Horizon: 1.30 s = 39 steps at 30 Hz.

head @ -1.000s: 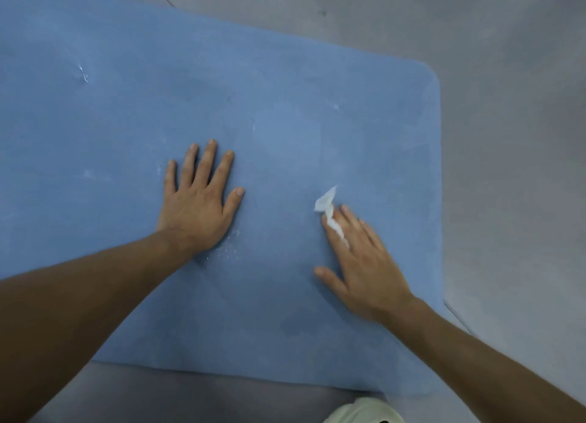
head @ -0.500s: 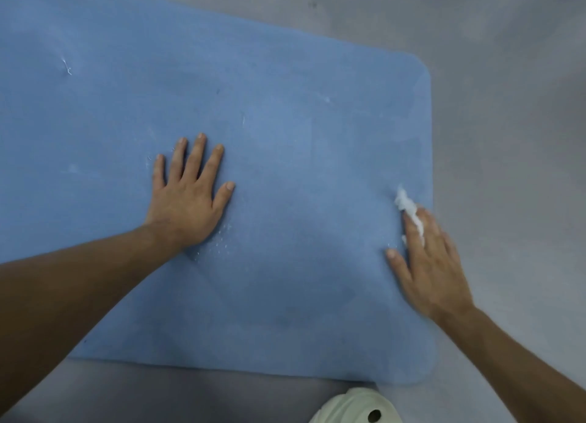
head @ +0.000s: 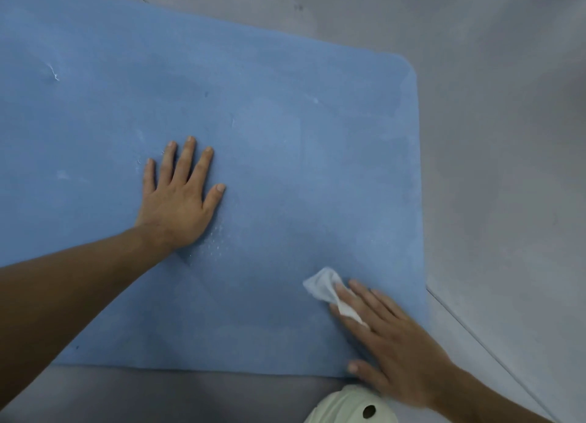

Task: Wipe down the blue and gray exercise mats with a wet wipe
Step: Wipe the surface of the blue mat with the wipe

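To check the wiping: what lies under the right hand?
A crumpled white wet wipe, pressed onto the blue exercise mat. The right hand covers part of it.

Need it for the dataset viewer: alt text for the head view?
A person's right hand presses a white wet wipe onto the near right corner area of a blue mat. The left hand rests palm-down, fingers spread, mid-mat. The mat lies on a gray surface.
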Tool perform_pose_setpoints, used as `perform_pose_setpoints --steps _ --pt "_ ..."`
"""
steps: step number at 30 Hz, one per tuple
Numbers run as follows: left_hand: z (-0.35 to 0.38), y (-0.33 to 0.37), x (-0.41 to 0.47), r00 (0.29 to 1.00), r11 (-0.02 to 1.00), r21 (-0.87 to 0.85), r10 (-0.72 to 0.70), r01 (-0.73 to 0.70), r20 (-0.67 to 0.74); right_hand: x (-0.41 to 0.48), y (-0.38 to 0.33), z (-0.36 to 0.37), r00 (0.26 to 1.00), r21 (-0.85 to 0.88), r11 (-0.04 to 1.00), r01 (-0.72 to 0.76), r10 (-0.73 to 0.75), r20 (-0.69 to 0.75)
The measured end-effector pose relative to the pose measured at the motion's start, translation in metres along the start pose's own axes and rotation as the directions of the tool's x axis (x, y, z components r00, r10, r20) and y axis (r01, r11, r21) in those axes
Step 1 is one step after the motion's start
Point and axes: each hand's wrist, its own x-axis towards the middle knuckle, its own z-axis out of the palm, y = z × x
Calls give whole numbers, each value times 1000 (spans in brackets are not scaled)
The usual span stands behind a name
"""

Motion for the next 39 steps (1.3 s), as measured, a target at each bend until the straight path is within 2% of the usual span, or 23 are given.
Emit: perform_pose_setpoints --steps 4,10,12,14,17,22,24,28,30,33,35,36,39 --pt "-3 -1 2 999 1000 -20 -5 6 53 -30 10 -4 988 -73 987 141 -136 72" --pt "-3 -1 -1 999 1000 -26 2 -1 34 -56 54 -8 976 -153 968 198 -181 118" --pt "-3 1 -2 1000 1000 -11 2 -2 23 -41 71 -11 995 -144 986 86 -76 69" --pt "-1 0 -1 1000 1000 -6 4 -4 21 -19 92 -18 991 -141 981 -131 129 -22" --pt "0 -1 -1 1000 1000 -7 9 -9 26 13 123 -31 894 -120 886 -448 442 -73" --pt "-1 2 -3 1000 1000 9 9 -9 7 50 118 -30 835 20 841 -541 540 -104" --pt "-1 3 -4 1000 1000 11 7 -7 -1 57 98 -29 864 68 870 -488 493 -104" --pt "-2 3 -6 1000 1000 22 19 -18 -20 66 37 -20 992 55 991 -119 121 -44" --pt "-5 5 -7 1000 1000 26 14 -14 -12 71 7 -12 998 -13 998 60 -61 -12" --pt "-8 6 -8 1000 1000 27 14 -14 9 76 -7 -8 986 -88 982 165 -164 21" --pt "-8 5 -10 1000 1000 25 18 -19 21 81 6 -13 983 -102 977 185 -184 20" --pt "-8 4 -11 1000 999 27 23 -24 18 85 17 -17 989 -92 985 146 -147 1" --pt "-8 3 -13 999 998 48 39 -39 7 105 59 -34 981 -61 983 -174 168 -95"
